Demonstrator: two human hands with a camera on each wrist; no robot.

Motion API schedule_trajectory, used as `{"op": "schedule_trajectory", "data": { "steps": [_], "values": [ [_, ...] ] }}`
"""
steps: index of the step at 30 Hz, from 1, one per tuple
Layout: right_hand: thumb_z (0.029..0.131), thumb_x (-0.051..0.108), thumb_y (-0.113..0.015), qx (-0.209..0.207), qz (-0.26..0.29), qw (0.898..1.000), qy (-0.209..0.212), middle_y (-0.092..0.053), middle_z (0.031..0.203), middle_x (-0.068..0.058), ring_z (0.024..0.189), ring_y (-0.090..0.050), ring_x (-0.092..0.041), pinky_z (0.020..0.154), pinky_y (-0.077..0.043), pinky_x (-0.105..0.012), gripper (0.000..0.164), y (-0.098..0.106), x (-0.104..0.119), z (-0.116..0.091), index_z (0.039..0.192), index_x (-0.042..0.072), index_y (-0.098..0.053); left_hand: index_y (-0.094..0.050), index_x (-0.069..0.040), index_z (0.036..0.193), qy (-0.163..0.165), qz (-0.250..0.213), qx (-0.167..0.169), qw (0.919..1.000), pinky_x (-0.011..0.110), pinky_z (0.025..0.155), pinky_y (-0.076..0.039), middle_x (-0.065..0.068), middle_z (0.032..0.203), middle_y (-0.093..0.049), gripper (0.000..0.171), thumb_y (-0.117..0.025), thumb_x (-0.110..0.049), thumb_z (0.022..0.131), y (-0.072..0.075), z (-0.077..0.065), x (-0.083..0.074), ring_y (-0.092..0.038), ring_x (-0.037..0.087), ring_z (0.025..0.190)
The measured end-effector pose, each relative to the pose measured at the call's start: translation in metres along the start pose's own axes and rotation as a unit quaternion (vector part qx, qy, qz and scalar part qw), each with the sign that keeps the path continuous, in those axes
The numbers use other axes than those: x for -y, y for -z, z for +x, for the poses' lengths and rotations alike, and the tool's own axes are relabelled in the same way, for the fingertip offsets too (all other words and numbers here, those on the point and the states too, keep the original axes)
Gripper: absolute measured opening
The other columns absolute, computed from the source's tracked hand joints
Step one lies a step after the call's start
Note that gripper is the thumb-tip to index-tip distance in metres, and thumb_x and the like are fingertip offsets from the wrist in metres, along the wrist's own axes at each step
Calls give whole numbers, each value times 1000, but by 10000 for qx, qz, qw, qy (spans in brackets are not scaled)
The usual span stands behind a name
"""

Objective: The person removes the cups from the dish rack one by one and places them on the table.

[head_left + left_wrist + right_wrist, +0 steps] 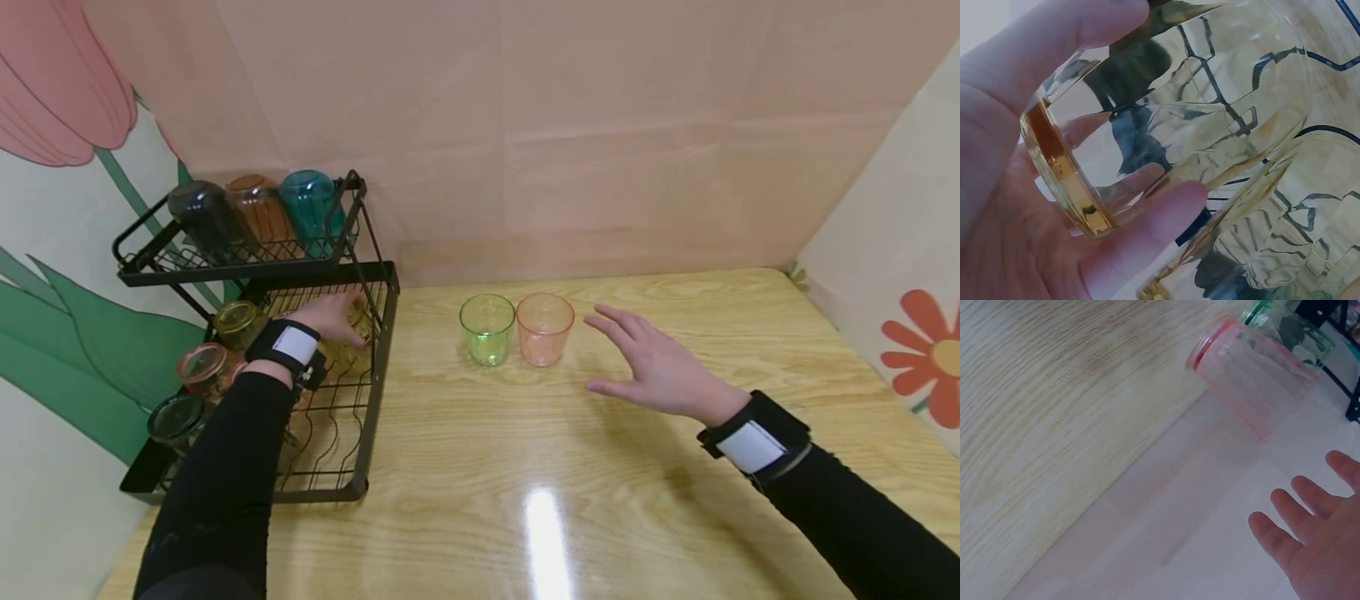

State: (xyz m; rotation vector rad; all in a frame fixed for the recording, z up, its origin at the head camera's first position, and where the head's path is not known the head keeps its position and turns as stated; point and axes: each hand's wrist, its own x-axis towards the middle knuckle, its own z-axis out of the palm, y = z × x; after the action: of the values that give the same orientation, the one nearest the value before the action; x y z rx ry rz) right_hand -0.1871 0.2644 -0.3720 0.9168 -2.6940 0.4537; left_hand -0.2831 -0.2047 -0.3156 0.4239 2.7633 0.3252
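Observation:
On the lower tier of a black two-tier rack [372,403], my left hand [330,318] grips a clear yellow glass [1197,81], thumb on one side and fingers on the other. A second yellowish glass [1310,231] lies right beside it in the left wrist view. My right hand [660,362] hovers over the table with fingers spread, holding nothing. Just left of its fingertips stands an upright orange-pink glass [545,332], also seen in the right wrist view. A green glass [487,332] stands close against that one's left side.
Dark [206,218], brown [259,207] and teal [309,204] glasses sit upside down on the upper tier. Yellow [238,322], red [206,367] and dark green [177,421] jars line the lower tier's left side. A pink-covered wall [600,192] rises behind the wooden table [450,467].

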Motion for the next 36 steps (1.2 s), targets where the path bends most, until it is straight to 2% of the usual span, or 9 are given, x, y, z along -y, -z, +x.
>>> {"op": "schedule_trajectory", "data": {
  "steps": [4, 9, 12, 16, 25, 31, 36],
  "values": [
    [82, 46, -76, -3, -1, 10000, -30, -31, 151, -18, 130, -38, -39, 95, -40, -58, 87, -1, 0, 0, 148, 7, -35, -33, 3, 145, -84, 52, -72, 9999, 58, 103, -32, 31, 145, -37, 82, -77, -25, 82, -1, 0, 0, -37, 47, 130],
    [85, 46, -72, -7, 34, 10000, -85, -30, 152, -17, 131, -37, -39, 95, -40, -59, 84, -2, 1, 1, 149, 8, -34, -38, 4, 139, -252, 71, -248, 9993, 55, 99, -37, 30, 137, -45, 75, -78, -23, 82, 2, -4, 0, -45, 44, 122],
    [85, 45, -72, -25, 89, 9999, -69, -30, 152, -18, 131, -37, -40, 95, -39, -60, 84, -2, 2, 1, 149, 7, -34, -37, 5, 140, -295, 95, -333, 9990, 55, 99, -38, 29, 136, -46, 77, -78, -24, 82, 6, -7, 0, -46, 44, 122],
    [85, 44, -73, -63, 121, 9999, -98, -30, 152, -18, 131, -36, -40, 94, -39, -60, 83, -1, 3, 0, 149, 8, -34, -35, 4, 143, -251, 172, -356, 9989, 56, 98, -39, 29, 136, -47, 80, -78, -25, 82, 16, -17, -4, -45, 45, 122],
    [87, 42, -72, -35, 165, 9998, -52, -30, 152, -20, 131, -36, -41, 95, -38, -61, 81, 0, 3, -1, 148, 5, -34, -43, -3, 133, -93, 478, -370, 9981, 52, 83, -46, 29, 120, -51, 64, -77, -27, 84, 36, -42, -21, -54, 40, 104],
    [87, 42, -72, 0, 200, 9997, -163, -28, 154, -17, 133, -35, -39, 97, -37, -59, 82, 0, 4, -3, 149, 7, -34, -47, -2, 129, -211, 514, -452, 9974, 49, 79, -46, 23, 109, -57, 61, -78, -26, 83, 41, -50, -25, -56, 34, 95],
    [87, 42, -72, -11, 244, 9996, -170, -27, 154, -17, 133, -34, -39, 97, -37, -60, 81, 0, 5, -4, 149, 7, -33, -46, -2, 130, -319, 497, -495, 9970, 49, 81, -46, 22, 110, -58, 62, -78, -26, 83, 44, -57, -27, -55, 33, 97]
  ]
}}
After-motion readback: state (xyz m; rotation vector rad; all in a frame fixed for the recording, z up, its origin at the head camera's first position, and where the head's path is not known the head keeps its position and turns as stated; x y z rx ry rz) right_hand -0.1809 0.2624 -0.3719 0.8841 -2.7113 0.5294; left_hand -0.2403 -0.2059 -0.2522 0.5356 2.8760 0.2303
